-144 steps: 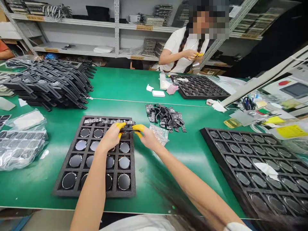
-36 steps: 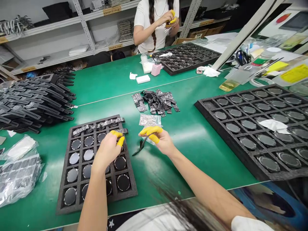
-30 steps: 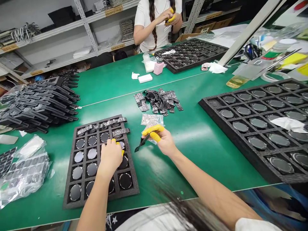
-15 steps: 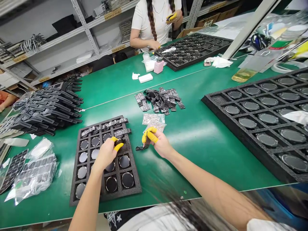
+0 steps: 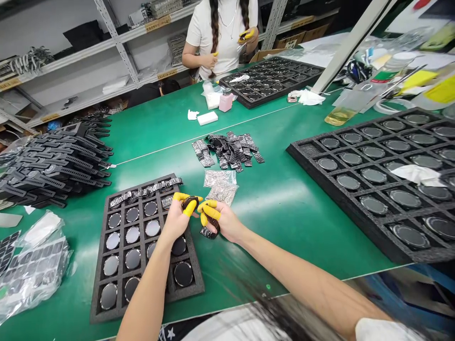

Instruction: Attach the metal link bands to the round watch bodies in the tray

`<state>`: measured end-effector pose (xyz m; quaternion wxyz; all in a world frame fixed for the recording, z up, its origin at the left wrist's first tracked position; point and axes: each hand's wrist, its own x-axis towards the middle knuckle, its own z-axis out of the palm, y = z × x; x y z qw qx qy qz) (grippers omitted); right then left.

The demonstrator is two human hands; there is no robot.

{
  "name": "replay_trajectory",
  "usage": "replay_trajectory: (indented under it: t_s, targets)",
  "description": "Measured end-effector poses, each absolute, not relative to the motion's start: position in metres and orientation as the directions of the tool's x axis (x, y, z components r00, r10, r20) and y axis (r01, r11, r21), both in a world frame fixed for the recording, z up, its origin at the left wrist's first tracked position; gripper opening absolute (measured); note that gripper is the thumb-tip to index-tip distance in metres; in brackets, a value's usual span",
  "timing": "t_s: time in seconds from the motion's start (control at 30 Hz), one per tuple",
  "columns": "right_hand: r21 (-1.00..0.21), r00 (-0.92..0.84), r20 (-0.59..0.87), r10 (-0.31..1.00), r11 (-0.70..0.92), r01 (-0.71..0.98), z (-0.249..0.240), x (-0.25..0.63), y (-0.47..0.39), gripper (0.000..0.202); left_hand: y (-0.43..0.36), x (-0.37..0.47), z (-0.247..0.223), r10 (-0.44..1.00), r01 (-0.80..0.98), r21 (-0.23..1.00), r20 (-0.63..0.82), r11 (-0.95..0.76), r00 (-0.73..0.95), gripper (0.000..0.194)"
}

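Green table (image 5: 284, 208) carries a foam tray (image 5: 106, 265) at 7 o'clock. Left hand (image 5: 177, 221) fingers pinch a round watch case (image 5: 189, 202); right hand (image 5: 222, 223) fingers grip a dark strap (image 5: 208, 232).

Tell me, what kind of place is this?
It looks like a watch workshop or small factory. Foam trays hold rows of round watch faces, metal watch bands lie piled on the green table, and black straps sit stacked high.

both bare forearms reach forward from the lower edge, converging ahead of the person. the left hand (image 5: 177, 219) is raised with its yellow-capped thumb and fingertips pinched together in a closed grip. the right hand (image 5: 220, 222) sits just beside it, its yellow-capped fingers (image 5: 209, 209) curled inward, closed.
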<state>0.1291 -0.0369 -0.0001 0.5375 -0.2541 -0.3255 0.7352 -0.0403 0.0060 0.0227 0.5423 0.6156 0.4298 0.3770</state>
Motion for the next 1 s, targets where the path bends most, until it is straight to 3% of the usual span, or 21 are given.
replay_trajectory:
  t_s: [0.1,0.27,0.83,1.0]
  targets:
    - [-0.759,-0.312,-0.052,0.949,-0.240,-0.605,-0.003,0.129,-0.037,0.047,-0.001,-0.041,0.018,0.876,0.236,0.925,0.168,-0.300,0.453,0.024]
    - [-0.778,-0.408,-0.070,0.910,-0.306,-0.548,-0.008,0.131,-0.037,0.046,0.001,-0.050,0.019,0.705,0.263,0.756,0.344,-0.600,0.620,0.056]
    - [-0.813,-0.401,-0.110,0.909,-0.315,-0.490,-0.004,0.133,-0.040,0.048,-0.003,-0.054,0.020,0.730,0.269,0.778,0.325,-0.568,0.602,0.066]
    - [-0.759,-0.385,-0.126,0.914,-0.339,-0.556,-0.004,0.131,-0.041,0.050,-0.005,-0.052,0.023,0.736,0.311,0.753,0.322,-0.580,0.595,0.068]
